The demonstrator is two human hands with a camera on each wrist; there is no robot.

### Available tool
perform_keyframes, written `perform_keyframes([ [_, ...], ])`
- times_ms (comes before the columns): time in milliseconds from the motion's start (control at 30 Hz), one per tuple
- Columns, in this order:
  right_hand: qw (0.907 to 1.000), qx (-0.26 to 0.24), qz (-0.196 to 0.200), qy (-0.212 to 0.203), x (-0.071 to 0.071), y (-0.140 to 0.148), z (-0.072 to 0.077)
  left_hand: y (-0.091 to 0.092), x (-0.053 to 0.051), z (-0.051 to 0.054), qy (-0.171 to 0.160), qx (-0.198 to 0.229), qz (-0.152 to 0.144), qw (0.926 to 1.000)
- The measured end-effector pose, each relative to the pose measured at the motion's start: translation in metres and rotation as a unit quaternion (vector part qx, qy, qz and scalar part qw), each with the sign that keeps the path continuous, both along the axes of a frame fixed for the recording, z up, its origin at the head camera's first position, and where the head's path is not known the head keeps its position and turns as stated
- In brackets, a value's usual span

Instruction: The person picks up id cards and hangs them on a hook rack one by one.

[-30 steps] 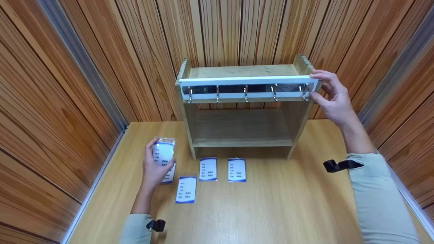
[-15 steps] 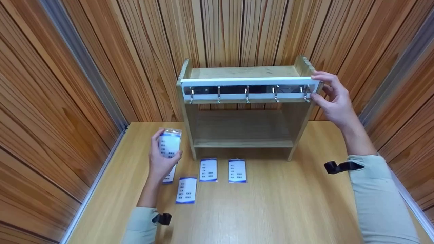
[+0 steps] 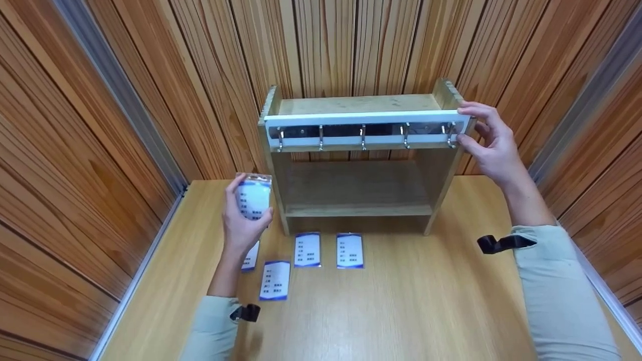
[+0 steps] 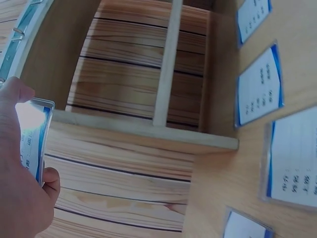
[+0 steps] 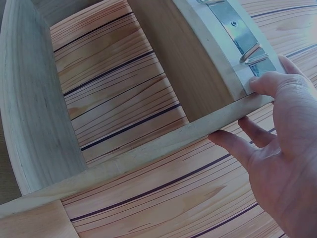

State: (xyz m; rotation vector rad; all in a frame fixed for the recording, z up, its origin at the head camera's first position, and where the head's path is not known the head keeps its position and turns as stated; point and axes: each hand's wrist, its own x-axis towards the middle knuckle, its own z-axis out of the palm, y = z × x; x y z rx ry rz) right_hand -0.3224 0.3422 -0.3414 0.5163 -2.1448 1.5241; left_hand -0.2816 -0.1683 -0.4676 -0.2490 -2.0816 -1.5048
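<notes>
My left hand point(image 3: 242, 220) pinches a clear-sleeved blue and white card point(image 3: 255, 196) by its sides, raised left of the wooden shelf. The left wrist view has the same card point(image 4: 30, 144) between thumb and fingers. At the right end of the white hook rail point(image 3: 346, 119), my right hand point(image 3: 494, 145) grips the rail and shelf edge. In the right wrist view the thumb of that hand point(image 5: 282, 134) presses on the rail's end point(image 5: 240, 72), with other fingers against the shelf's side panel point(image 5: 148, 151). Several metal hooks point(image 3: 363, 138) on the rail hold nothing.
The wooden shelf point(image 3: 358, 210) stands at the back of the table point(image 3: 391, 311). Several cards lie before it: one point(image 3: 349, 250) at right, one point(image 3: 307, 249) beside it, one point(image 3: 275, 281) nearer, and one point(image 3: 251, 257) partly behind my left hand. Wood-panelled walls point(image 3: 210, 90) surround the table.
My left hand has lifted the card up and to the right, towards the shelf's left side. The right hand keeps its hold on the rail's end.
</notes>
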Motion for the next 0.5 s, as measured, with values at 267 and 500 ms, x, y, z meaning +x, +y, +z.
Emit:
perform_keyframes([
  [267, 1.0000, 0.004, -0.003, -0.002, 0.001, -0.001, 0.001, 0.010, -0.002, 0.013, 0.026, 0.004, -0.008, 0.9996],
  [500, 1.0000, -0.004, 0.001, 0.003, 0.001, -0.003, 0.000, 0.014, -0.004, 0.027, 0.048, 0.006, -0.016, 0.9987],
])
